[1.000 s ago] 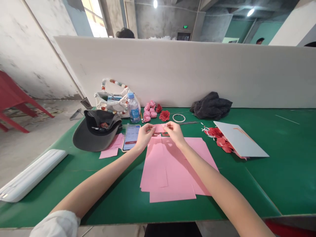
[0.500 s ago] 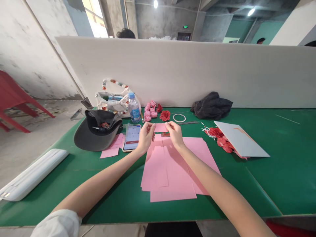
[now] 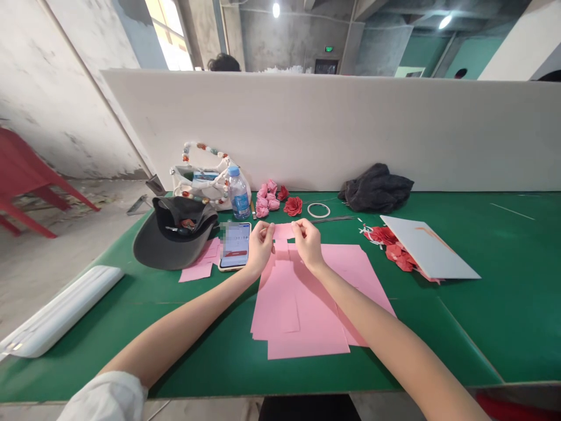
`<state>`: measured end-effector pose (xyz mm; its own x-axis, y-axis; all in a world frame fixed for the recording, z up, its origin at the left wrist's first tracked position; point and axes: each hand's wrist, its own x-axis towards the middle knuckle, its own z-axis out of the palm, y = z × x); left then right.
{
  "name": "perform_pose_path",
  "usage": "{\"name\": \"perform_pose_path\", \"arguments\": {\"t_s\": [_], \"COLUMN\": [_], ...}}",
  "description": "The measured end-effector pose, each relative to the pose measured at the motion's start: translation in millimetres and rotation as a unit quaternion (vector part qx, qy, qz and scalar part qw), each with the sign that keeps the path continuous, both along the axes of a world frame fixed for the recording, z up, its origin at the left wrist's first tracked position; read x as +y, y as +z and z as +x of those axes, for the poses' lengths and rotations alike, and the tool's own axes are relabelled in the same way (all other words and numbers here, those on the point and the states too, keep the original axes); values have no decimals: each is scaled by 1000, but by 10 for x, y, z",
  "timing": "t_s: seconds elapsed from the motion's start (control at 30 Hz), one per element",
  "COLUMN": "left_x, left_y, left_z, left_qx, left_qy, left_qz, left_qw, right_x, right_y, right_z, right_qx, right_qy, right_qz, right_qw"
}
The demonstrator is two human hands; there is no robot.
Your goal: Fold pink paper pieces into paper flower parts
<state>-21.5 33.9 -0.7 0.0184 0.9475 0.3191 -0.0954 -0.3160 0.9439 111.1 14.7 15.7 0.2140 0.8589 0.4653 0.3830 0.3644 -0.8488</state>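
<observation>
Both of my hands hold a small pink paper piece (image 3: pixel 284 231) just above the green table (image 3: pixel 504 304). My left hand (image 3: pixel 260 246) pinches its left end and my right hand (image 3: pixel 307 242) pinches its right end, fingers closed on it. Under my hands lies a stack of pink paper sheets (image 3: pixel 307 304). A phone (image 3: pixel 235 245) with a lit screen lies just left of my left hand.
A dark cap (image 3: pixel 175 234), small pink paper scraps (image 3: pixel 198 264), a water bottle (image 3: pixel 239 194) and a beaded white bag (image 3: pixel 199 175) sit at the left. Pink and red paper roses (image 3: pixel 276 199), a tape ring (image 3: pixel 318 210), dark cloth (image 3: pixel 374 187), a grey card (image 3: pixel 427 248) over red flowers. White partition (image 3: pixel 350 128) behind.
My hands have drawn slightly closer together and toward me with the small pink piece between them. Nothing else on the table has moved.
</observation>
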Motion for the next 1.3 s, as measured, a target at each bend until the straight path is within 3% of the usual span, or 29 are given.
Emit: {"name": "perform_pose_path", "arguments": {"t_s": [0.4,0.53,0.7,0.83,0.93,1.03,1.13,1.3], "left_x": [-65,-67,-15,50,60,61,87,120], "left_y": [88,111,141,157,171,173,154,121], "left_z": [55,37,-14,-41,-51,-82,-130,-163], "left_qx": [-109,-72,23,14,-43,-57,-59,-83], "left_qy": [-27,-58,-107,-208,-322,-394,-421,-420], "left_qz": [-65,-70,-119,-164,-239,-271,-269,-275], "left_qw": [992,993,987,964,915,876,864,861], "right_x": [16,76,128,100,78,81,94,60], "right_y": [-9,82,325,453,437,383,367,419], "right_z": [-30,163,441,478,438,412,416,493], "right_qx": [30,-17,-160,-197,-175,-154,-144,-182], "right_qy": [30,65,97,201,236,243,246,214], "right_qz": [-12,-51,-20,-29,-70,-96,-96,1], "right_qw": [999,996,982,959,953,953,954,960]}}
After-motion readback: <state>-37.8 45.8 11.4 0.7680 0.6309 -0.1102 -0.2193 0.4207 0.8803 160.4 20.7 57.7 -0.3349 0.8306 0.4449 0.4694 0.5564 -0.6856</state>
